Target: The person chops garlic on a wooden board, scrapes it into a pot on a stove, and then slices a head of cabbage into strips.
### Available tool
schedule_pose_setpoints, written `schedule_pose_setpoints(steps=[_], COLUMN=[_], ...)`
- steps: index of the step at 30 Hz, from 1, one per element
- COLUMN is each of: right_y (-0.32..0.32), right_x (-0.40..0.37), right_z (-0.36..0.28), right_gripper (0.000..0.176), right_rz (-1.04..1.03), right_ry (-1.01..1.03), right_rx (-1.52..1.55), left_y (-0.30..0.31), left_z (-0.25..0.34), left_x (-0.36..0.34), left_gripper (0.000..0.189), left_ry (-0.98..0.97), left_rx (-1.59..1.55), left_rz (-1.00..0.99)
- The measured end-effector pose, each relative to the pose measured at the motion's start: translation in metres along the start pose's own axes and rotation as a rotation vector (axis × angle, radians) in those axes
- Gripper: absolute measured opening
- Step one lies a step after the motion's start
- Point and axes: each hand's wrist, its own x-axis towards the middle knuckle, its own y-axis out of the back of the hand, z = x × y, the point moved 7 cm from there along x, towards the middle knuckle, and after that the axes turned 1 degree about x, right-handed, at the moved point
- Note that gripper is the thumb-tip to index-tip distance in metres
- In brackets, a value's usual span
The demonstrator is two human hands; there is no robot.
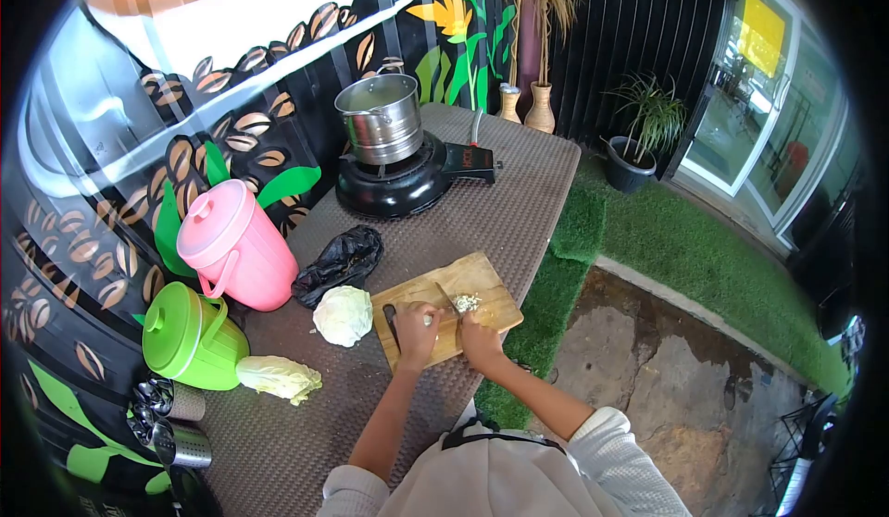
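On the wooden cutting board (498,281) lies a small heap of finely chopped whitish bits (467,303). My right hand (480,343) is closed round a knife (448,297), whose blade points away from me beside the heap. Just to its left, my left hand (417,334) is curled over the board, with a small whitish piece (427,319) at its fingers. Left of that hand a dark-handled tool (391,321) lies along the board's edge; its other end is hidden beneath my hand.
A cabbage (344,316), napa cabbage (279,379) and black plastic bag (341,263) lie left of the board. Beyond them stand pink (243,244) and green (193,336) lidded jugs. A steel pot (379,121) sits on a black stove (394,188). The table's edge (546,239) runs along the right.
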Motion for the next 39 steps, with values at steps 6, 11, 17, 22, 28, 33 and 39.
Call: schedule_pose_setpoints(steps=[6, 11, 17, 22, 28, 33, 39], right_y=[0.005, -0.003, -0.001, -0.004, -0.001, -0.003, -0.007], right_x=[-0.012, -0.015, -0.001, 0.0, -0.013, -0.014, -0.014], right_z=[-0.008, -0.005, 0.027, 0.045, 0.043, 0.041, 0.038], right_gripper=[0.018, 0.023, 0.026, 0.031, 0.03, 0.028, 0.029], right_rz=[0.018, 0.028, -0.072, -0.026, -0.176, -0.186, -0.218], right_ry=[-0.01, -0.031, -0.006, -0.089, -0.256, -0.233, -0.202], right_rx=[-0.055, -0.097, 0.053, 0.832, 1.128, 1.121, 1.174], left_y=[0.007, -0.012, -0.014, -0.008, -0.006, -0.016, 0.003], left_z=[-0.028, -0.024, -0.02, -0.018, -0.033, -0.04, -0.011], left_x=[-0.03, -0.026, -0.02, -0.023, -0.022, -0.02, -0.018], left_gripper=[0.036, 0.045, 0.046, 0.051, 0.057, 0.056, 0.048], left_ry=[0.222, 0.197, 0.194, 0.189, 0.334, 0.413, 0.291], left_rx=[-0.022, -0.059, -0.093, 0.041, -0.229, -0.369, 0.157], left_rz=[0.028, -0.027, 0.038, 0.075, 0.076, 0.026, 0.04])
